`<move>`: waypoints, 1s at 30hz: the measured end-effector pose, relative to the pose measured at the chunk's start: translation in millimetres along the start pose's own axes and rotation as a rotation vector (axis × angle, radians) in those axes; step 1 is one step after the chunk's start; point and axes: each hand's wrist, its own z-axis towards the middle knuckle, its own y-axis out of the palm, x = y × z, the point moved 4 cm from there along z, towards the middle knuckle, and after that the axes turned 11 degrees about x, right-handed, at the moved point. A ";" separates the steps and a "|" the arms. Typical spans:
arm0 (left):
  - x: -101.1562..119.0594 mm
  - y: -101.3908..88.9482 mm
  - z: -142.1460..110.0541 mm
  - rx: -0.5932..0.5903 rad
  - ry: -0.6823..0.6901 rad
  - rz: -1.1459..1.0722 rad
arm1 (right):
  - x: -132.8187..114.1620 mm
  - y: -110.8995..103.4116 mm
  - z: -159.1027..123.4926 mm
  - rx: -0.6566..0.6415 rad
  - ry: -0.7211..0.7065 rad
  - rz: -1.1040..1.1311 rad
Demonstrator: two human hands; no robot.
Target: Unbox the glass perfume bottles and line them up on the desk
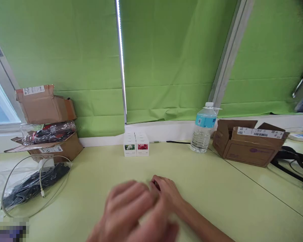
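Observation:
My left hand (132, 211) is raised close to the camera, large and blurred, with its fingers curled in toward the palm. Whatever it may hold is hidden. Beyond it and slightly to the right, my right hand (168, 191) rests on the pale yellow-green table (103, 178) with its fingers bent and closed; a dark gap shows near the fingertips, and I cannot make out anything in it. Part of the right hand is covered by the left one. Past both hands, two rows of small white boxes (130, 150) with flower pictures stand at the back of the table.
A water bottle (203, 129) and an open cardboard box (252, 144) stand back right, by black straps (293, 159). Stacked cartons (45, 109) with plastic-wrapped items are at left, above a white cable (41, 181) and a bagged black item (37, 183). Green blinds (166, 60) hang behind.

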 end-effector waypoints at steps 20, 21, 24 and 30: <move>-188.9 115.2 -167.9 -0.319 -1.260 -0.295 | -69.6 3.1 111.7 0.254 -0.298 -0.273; -189.9 116.3 -169.1 -0.312 -1.260 -0.295 | -73.9 6.1 121.5 0.263 -0.312 -0.316; -191.9 118.0 -170.9 -0.297 -1.262 -0.293 | -82.0 16.0 142.8 0.284 -0.327 -0.385; -192.5 117.2 -170.6 -0.271 -1.265 -0.314 | -88.5 31.7 140.2 0.298 -0.342 -0.389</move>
